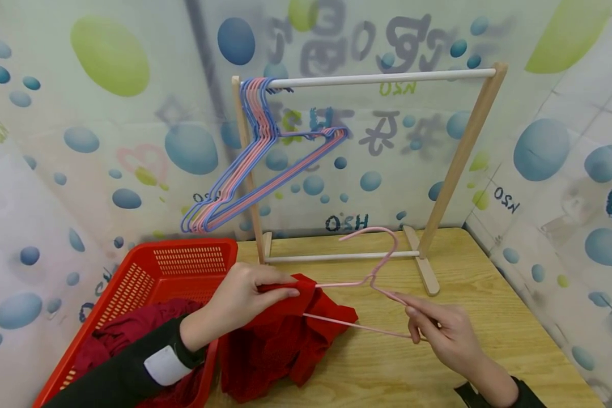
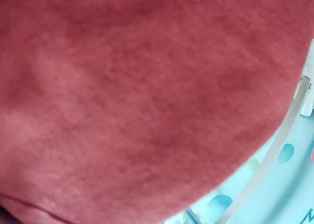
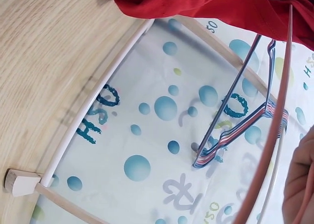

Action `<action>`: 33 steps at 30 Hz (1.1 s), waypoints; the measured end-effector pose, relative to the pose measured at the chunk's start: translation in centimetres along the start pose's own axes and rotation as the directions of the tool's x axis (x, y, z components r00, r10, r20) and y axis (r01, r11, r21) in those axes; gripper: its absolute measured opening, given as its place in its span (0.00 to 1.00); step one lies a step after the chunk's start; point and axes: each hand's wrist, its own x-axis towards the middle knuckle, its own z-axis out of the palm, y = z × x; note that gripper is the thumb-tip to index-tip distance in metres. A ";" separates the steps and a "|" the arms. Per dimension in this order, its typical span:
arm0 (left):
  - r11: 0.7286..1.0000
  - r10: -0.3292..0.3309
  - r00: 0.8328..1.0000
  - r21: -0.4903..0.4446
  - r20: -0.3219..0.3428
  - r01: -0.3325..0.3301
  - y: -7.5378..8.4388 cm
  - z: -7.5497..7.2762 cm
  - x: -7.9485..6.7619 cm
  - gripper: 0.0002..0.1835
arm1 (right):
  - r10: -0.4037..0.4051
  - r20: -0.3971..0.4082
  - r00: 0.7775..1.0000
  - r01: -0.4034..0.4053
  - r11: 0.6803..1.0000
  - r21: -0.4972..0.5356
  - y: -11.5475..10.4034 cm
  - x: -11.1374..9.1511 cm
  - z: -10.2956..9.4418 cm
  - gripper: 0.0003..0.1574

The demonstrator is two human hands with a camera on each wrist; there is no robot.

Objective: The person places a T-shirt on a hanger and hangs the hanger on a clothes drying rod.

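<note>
My left hand (image 1: 255, 297) pinches a fold of a red garment (image 1: 280, 345) that lies half on the wooden table (image 1: 494, 334), next to a red basket (image 1: 148, 272). One arm of a pink wire hanger (image 1: 374, 277) runs into that fold. My right hand (image 1: 438, 326) grips the hanger's other shoulder and bottom wire, hook pointing away from me. In the left wrist view the red garment (image 2: 137, 101) fills almost the whole frame. The right wrist view shows the pink hanger (image 3: 274, 130) wire and the red garment (image 3: 206, 5) above the table.
A wooden clothes rack (image 1: 459, 153) with a white rail stands at the back of the table; several blue and pink hangers (image 1: 257, 153) hang at its left end. The red basket holds more dark red cloth (image 1: 117, 334). Bubble-patterned walls (image 1: 107, 130) close in the space.
</note>
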 end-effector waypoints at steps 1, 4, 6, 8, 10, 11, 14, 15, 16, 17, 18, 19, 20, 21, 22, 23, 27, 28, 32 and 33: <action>1.000 0.000 1.000 -0.001 0.002 0.000 0.0 0.0 0.0 0.10 | 0.001 0.001 1.000 -0.001 1.000 -0.012 0.0 0.0 0.0 0.26; 1.000 -0.002 1.000 -0.017 0.007 0.002 -0.1 0.1 0.0 0.10 | -0.005 0.008 1.000 0.005 1.000 -0.022 -0.1 0.1 0.1 0.27; 0.999 -0.004 1.000 -0.036 0.013 0.004 -0.2 0.2 -0.1 0.10 | -0.006 0.013 1.000 0.006 1.000 -0.025 -0.1 0.1 0.1 0.27; 0.999 -0.004 1.000 -0.050 0.021 0.005 -0.2 0.4 -0.1 0.10 | -0.006 0.016 1.000 0.006 1.000 -0.022 -0.2 0.1 0.1 0.27; 0.998 -0.005 1.000 -0.059 0.027 0.006 -0.2 0.5 -0.1 0.11 | -0.004 0.016 1.000 0.004 1.000 -0.023 -0.2 0.1 0.2 0.27; 0.998 -0.005 1.000 -0.062 0.029 0.007 -0.3 0.6 -0.2 0.11 | -0.002 0.016 1.000 0.002 1.000 -0.021 -0.2 0.1 0.2 0.27; 0.998 -0.007 0.999 -0.068 0.034 0.009 -0.3 0.7 -0.2 0.11 | -0.007 0.016 1.000 0.007 1.000 -0.010 -0.2 0.1 0.4 0.27; 0.997 -0.010 0.999 -0.072 0.035 0.013 -0.3 0.8 -0.2 0.11 | -0.010 0.016 1.000 0.010 1.000 -0.006 -0.3 0.2 0.4 0.27; 0.997 -0.012 0.999 -0.076 0.035 0.015 -0.2 0.8 -0.2 0.11 | -0.011 0.018 1.000 0.012 1.000 -0.001 -0.3 0.2 0.4 0.28; 0.997 -0.015 0.999 -0.080 0.035 0.018 -0.2 0.8 -0.2 0.11 | -0.012 0.019 1.000 0.012 1.000 0.001 -0.3 0.3 0.5 0.28; 0.996 -0.017 0.999 -0.082 0.035 0.020 -0.2 0.9 -0.2 0.11 | -0.013 0.020 1.000 0.013 1.000 0.003 -0.3 0.3 0.5 0.28; 0.996 -0.019 0.999 -0.085 0.036 0.022 -0.2 0.9 -0.2 0.11 | -0.010 0.021 1.000 0.010 1.000 0.003 -0.4 0.3 0.6 0.28; 0.996 -0.022 0.999 -0.089 0.036 0.025 -0.1 1.0 -0.1 0.11 | -0.010 0.022 1.000 0.010 1.000 0.002 -0.4 0.4 0.6 0.28; 0.996 -0.025 0.999 -0.089 0.037 0.029 -0.1 1.0 -0.1 0.11 | -0.007 0.023 1.000 0.007 1.000 0.001 -0.4 0.4 0.6 0.28; 0.995 -0.027 0.999 -0.090 0.036 0.030 -0.1 1.0 -0.1 0.11 | -0.004 0.023 1.000 0.004 1.000 0.001 -0.4 0.4 0.7 0.29; 0.995 -0.028 0.999 -0.090 0.037 0.031 -0.1 1.0 -0.1 0.11 | -0.003 0.024 1.000 0.003 1.000 0.000 -0.4 0.4 0.7 0.29; 0.995 -0.041 0.998 -0.091 0.042 0.045 -0.1 1.1 0.0 0.11 | -0.007 0.025 1.000 0.006 1.000 0.006 -0.4 0.4 0.9 0.29; 0.995 -0.045 0.998 -0.091 0.043 0.049 -0.1 1.1 0.0 0.11 | -0.007 0.024 1.000 0.007 1.000 0.006 -0.5 0.4 0.9 0.29; 0.994 -0.064 0.997 -0.087 0.047 0.068 0.1 1.1 0.1 0.12 | -0.013 0.021 1.000 0.013 1.000 0.000 -0.3 0.4 1.0 0.28; 0.994 -0.067 0.997 -0.084 0.047 0.071 0.1 1.2 0.2 0.12 | -0.013 0.022 1.000 0.013 1.000 0.001 -0.3 0.4 1.1 0.28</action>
